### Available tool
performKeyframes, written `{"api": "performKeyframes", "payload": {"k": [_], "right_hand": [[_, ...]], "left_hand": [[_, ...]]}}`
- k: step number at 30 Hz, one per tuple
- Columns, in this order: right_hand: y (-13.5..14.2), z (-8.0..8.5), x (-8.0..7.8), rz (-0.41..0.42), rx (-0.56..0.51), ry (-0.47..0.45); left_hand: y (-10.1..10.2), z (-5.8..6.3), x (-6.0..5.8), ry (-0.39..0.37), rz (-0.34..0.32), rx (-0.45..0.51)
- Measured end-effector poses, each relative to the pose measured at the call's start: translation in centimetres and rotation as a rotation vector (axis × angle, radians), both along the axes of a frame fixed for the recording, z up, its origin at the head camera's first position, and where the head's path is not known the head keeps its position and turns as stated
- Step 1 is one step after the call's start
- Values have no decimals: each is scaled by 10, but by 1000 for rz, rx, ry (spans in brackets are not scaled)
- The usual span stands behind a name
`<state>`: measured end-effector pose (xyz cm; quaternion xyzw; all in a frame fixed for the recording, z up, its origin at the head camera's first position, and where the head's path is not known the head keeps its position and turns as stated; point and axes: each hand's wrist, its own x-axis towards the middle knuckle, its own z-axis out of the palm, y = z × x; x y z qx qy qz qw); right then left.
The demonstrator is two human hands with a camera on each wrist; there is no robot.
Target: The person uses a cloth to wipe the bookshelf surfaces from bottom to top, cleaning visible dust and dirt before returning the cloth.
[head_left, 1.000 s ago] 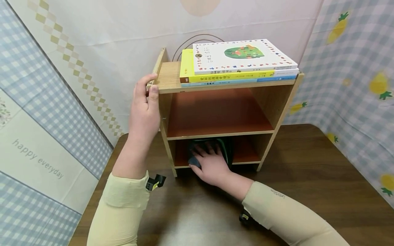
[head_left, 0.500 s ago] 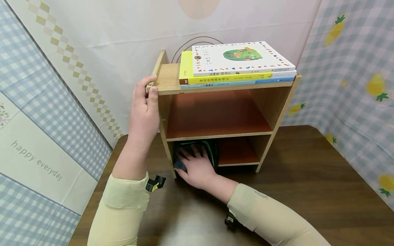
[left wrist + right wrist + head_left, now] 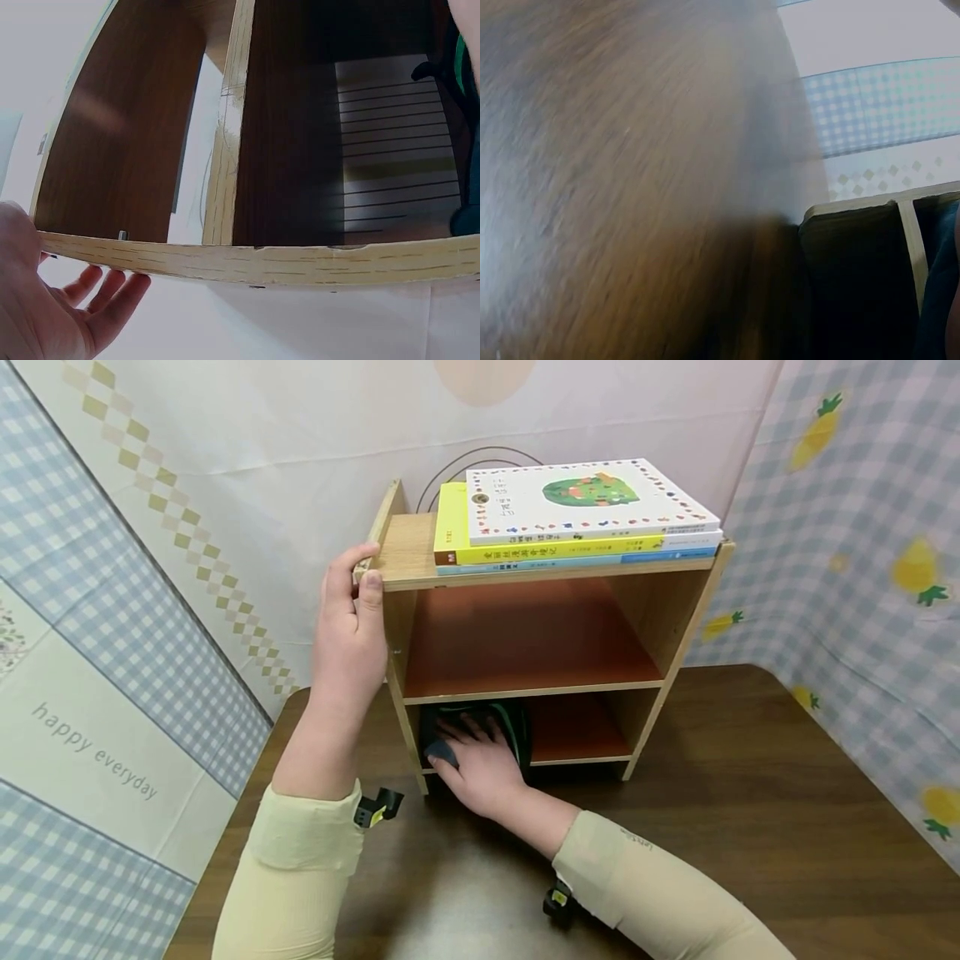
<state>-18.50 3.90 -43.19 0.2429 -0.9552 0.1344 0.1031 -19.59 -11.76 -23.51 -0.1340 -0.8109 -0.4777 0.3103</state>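
Pressing on dark bag [image 3: 521, 735] with right hand [image 3: 483, 772], fingers spread over its front, not wrapped round it. Bag has green trim, sits in bottom compartment of wooden shelf [image 3: 536, 692], at the left end. Contact with left side panel [image 3: 407, 727] looks likely, hand and shadow make it hard to confirm.

Change: a second ago bag and right hand were nearer the middle of that compartment, with reddish base showing on both sides. Now both are over to the left, and the bare reddish base [image 3: 577, 727] shows on the right only. Hardly any shift over the last half second, so the sideways slide looks about done. Judgement: placing is close to finished, maybe a last nudge inward; how deep the bag goes can't be told.

Left hand [image 3: 348, 627] grips the shelf's top left corner, thumb in front, fingers round the outside, same spot as before; reads as bracing against the push. Left wrist view agrees: fingers behind the panel edge. Right wrist view barely helps, hand mostly out of shot.

Books [image 3: 577, 506] lie stacked flat on top of shelf, apart from both hands. Shelf stands on desk [image 3: 750, 827].
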Motion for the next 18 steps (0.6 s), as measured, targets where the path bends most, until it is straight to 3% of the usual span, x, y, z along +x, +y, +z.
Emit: {"api": "performKeyframes", "payload": {"k": [6, 18], "right_hand": [[-2, 4, 0, 6, -187, -52], [-5, 7, 0, 53, -510, -29]], "left_hand": [[0, -1, 0, 4, 17, -13], [0, -1, -2, 25, 10, -7]]}}
